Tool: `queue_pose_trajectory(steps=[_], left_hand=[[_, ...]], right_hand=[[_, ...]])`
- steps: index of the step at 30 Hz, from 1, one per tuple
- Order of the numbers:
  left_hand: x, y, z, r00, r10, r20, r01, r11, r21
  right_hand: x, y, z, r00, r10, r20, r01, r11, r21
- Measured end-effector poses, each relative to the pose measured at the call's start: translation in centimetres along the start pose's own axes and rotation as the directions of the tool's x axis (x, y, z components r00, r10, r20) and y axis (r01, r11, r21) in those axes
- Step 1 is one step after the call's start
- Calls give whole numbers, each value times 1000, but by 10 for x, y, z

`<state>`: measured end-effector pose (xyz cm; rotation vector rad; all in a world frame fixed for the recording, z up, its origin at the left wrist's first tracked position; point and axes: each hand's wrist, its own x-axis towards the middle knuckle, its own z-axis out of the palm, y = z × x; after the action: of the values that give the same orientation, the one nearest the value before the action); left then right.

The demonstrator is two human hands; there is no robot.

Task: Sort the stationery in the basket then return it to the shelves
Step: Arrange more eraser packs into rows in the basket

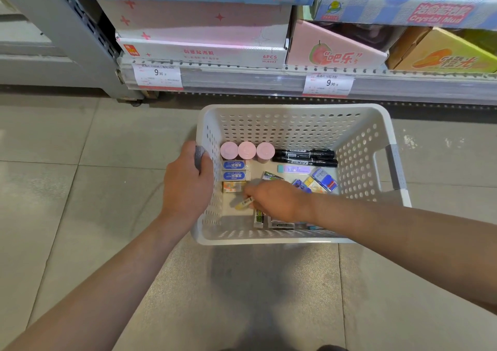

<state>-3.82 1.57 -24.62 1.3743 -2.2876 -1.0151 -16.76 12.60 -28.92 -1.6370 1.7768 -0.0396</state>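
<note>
A white perforated basket [293,124] stands on the tiled floor before the shelf. My left hand [185,182] grips its grey left handle. My right hand [277,201] reaches inside and pinches a small yellow eraser [243,204] just above the basket's bottom. Three pink round tubs [247,150] stand in a row at the back left. Two black markers [305,157] lie beside them. Two blue erasers [234,171] and an orange-patterned one [232,186] are lined up along the left wall. Several mixed erasers [320,179] lie loose at the right, and more are partly hidden under my right hand.
The bottom shelf [242,78] runs across the back with price tags [158,77] on its rail. Boxes of slime stand on it: a white-pink one [201,52], a pink guava one [336,52] and an orange one [443,57]. The shelf's grey upright [80,41] is at the left.
</note>
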Motion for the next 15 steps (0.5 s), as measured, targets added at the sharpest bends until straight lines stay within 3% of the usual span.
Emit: queue_pose_trajectory(steps=[2, 4, 6, 11, 15], left_hand=[[0, -1, 0, 1000, -3, 3, 3, 1000, -7], [0, 0, 0, 1000, 4, 2, -4, 1000, -2], [0, 0, 0, 1000, 11, -1, -11, 1000, 2], [-1, 0, 1, 1000, 5, -8, -5, 1000, -4], [0, -2, 1, 1000, -2, -2, 2, 1000, -11]], right_hand=[[7, 1, 6, 975, 219, -34, -197, 927, 319], [16, -1, 5, 916, 387, 102, -374, 738, 562], [21, -4, 5, 855, 446, 264, -488, 524, 698], [34, -9, 7, 747, 533, 398, -614, 325, 719], [40, -8, 9, 746, 528, 406, -610, 297, 735]])
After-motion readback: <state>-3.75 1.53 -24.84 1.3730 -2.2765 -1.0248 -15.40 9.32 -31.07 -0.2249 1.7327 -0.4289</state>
